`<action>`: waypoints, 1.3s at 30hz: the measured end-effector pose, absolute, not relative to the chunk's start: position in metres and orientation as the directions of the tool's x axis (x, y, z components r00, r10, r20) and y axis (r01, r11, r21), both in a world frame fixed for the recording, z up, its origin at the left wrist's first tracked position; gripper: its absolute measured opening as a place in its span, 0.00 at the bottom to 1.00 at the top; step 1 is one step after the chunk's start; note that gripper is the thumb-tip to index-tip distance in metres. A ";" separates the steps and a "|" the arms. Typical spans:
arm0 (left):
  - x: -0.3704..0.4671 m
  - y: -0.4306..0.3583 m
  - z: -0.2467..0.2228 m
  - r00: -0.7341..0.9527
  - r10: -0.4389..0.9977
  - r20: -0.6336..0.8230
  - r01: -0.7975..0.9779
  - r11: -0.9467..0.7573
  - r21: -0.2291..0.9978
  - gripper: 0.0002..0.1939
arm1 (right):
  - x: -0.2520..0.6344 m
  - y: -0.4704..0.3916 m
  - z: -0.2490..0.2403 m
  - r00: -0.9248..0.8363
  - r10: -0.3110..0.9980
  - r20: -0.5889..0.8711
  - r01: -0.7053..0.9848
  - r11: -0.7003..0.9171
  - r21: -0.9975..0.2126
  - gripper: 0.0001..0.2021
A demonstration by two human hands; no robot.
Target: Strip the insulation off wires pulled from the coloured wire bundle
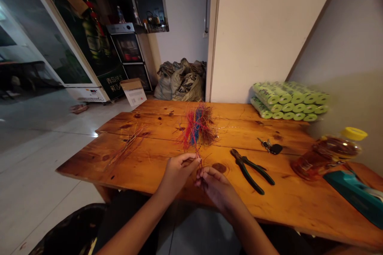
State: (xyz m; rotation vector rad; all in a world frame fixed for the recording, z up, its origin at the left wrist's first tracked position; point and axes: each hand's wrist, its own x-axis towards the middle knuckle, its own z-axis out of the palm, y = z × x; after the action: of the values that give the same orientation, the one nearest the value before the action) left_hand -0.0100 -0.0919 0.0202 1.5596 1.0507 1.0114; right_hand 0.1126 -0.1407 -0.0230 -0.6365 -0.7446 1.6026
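My left hand (183, 168) pinches a few thin reddish wires (198, 152) between thumb and fingertips at the near edge of the wooden table (155, 159). Just to its right and slightly lower, my right hand (213, 183) has its fingers closed on the lower part of the same wires. Beyond both hands lies a tangled heap of red, blue and yellowish wires (197, 125). A smaller bunch of thin wires (127, 145) is spread on the left of the table. Pliers with dark green handles (249, 169) lie to the right of my hands, jaws parted.
Keys (271, 146) and a bottle with a yellow cap (326, 153) are on the right. A teal tool (353, 195) rests at the right edge. Stacked green rolls (289, 101) stand at the back right. A black bin (72, 231) is below left.
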 end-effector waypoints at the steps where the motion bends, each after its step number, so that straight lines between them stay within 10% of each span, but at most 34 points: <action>1: -0.011 -0.092 0.019 0.289 0.950 0.116 0.140 -0.161 0.977 0.08 | 0.112 -0.140 -0.024 -0.165 0.986 0.015 -0.651 -0.097 -0.753 0.06; 25: -0.010 -0.080 -0.023 0.485 0.863 -0.140 -0.247 0.289 0.925 0.09 | 0.110 -0.140 -0.037 -0.271 0.955 -0.124 -0.871 -0.298 -0.391 0.09; 33: -0.015 -0.075 -0.026 0.234 0.968 -0.085 -0.313 0.157 0.937 0.07 | 0.129 -0.133 -0.034 -0.093 0.988 -0.123 -0.712 -0.152 -0.685 0.05; 39: -0.012 -0.079 -0.029 0.249 0.965 -0.082 -0.178 0.129 0.976 0.16 | 0.150 -0.128 -0.029 0.156 0.987 0.038 -0.083 0.052 -0.995 0.10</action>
State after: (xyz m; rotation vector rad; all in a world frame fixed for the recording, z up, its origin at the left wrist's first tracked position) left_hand -0.0124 -0.0786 -0.0288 1.0969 0.9425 1.0415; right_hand 0.1499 -0.1283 -0.0288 -1.1828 -1.0537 1.1021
